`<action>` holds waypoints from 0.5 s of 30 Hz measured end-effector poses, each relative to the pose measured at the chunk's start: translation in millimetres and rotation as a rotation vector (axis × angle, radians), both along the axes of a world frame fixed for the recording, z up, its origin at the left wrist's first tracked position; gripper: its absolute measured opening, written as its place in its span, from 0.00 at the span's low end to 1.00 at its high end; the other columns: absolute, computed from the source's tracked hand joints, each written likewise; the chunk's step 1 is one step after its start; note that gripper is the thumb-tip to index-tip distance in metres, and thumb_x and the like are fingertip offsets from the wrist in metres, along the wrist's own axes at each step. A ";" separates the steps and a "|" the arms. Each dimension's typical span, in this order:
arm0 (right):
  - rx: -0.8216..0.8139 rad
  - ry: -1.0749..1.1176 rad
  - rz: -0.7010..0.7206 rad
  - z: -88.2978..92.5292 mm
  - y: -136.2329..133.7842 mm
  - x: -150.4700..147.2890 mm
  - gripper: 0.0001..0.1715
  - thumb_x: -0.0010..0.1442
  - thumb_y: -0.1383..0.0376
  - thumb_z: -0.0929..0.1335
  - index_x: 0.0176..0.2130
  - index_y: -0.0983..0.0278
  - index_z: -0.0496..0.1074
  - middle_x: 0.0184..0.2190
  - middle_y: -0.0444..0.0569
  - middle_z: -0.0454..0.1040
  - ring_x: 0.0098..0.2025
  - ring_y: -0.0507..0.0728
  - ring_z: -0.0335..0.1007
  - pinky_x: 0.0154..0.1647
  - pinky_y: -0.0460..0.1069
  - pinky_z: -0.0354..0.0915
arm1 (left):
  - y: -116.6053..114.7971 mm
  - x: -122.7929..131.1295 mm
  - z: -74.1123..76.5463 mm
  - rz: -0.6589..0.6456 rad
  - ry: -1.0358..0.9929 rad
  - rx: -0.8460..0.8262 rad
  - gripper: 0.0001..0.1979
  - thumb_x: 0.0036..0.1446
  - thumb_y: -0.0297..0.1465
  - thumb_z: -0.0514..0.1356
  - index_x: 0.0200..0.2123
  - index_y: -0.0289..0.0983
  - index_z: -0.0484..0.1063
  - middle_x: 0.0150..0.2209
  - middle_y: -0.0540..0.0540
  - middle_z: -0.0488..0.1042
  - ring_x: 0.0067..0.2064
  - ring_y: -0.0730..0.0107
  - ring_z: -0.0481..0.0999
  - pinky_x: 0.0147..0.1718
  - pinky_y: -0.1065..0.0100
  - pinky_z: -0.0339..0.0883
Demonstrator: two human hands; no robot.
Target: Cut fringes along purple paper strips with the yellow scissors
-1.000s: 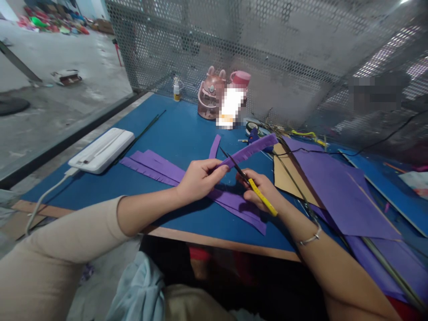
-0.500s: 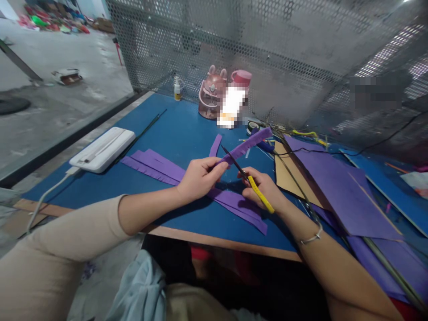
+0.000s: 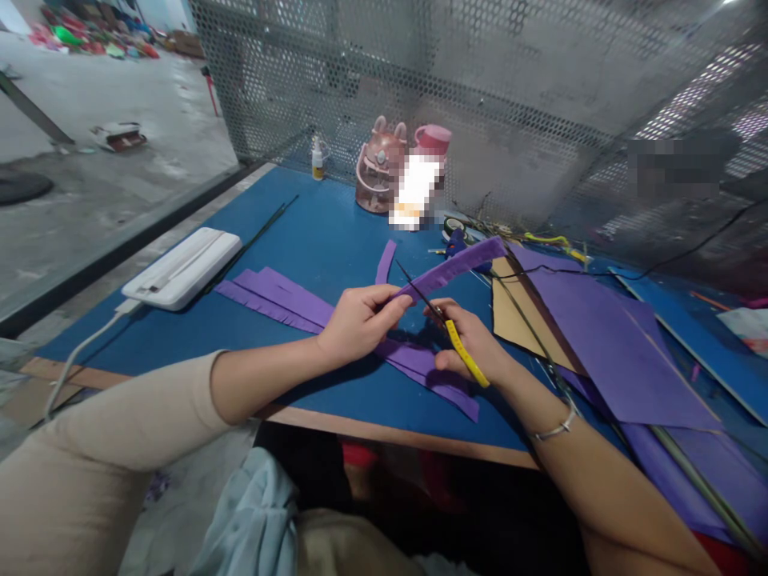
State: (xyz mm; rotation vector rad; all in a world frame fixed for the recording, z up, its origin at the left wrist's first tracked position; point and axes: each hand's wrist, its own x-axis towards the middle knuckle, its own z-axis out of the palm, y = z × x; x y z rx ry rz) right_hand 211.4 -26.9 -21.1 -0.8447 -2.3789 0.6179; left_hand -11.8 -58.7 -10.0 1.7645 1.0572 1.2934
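My left hand pinches one end of a fringed purple paper strip, which slants up to the right above the blue table. My right hand grips yellow-handled scissors, their dark blades crossing the strip's edge close to my left fingertips. Under both hands lie more fringed purple strips flat on the table.
A white flat device with a cable sits at the left. Large purple sheets and brown card lie to the right. Pink bottles, a small glue bottle, wires and thin green stems stand near the perforated metal screen behind.
The strip's far end dipped slightly half a second ago and has risen again. The scissors have shifted a little along the strip's edge; both hands stay in place.
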 end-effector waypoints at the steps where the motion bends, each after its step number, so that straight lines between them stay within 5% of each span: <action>1: -0.001 -0.004 -0.003 0.2 -0.3 -0.1 0.49 0.45 0.31 0.64 0.49 0.65 0.65 0.48 0.60 0.69 0.44 0.65 0.72 0.46 0.57 0.68 | 0.1 0.0 -0.2 0.007 0.002 0.003 0.19 0.63 0.38 0.54 0.23 0.35 0.69 0.16 0.53 0.64 0.21 0.79 0.63 0.23 0.75 0.57; 15: 0.057 0.040 -0.041 3.1 -2.7 -5.9 0.36 0.53 0.36 0.64 0.40 0.65 0.70 0.37 0.53 0.73 0.33 0.57 0.70 0.35 0.50 0.65 | -0.7 -0.4 0.8 -0.002 0.026 0.040 0.19 0.63 0.37 0.53 0.23 0.34 0.70 0.17 0.53 0.64 0.22 0.79 0.63 0.24 0.75 0.57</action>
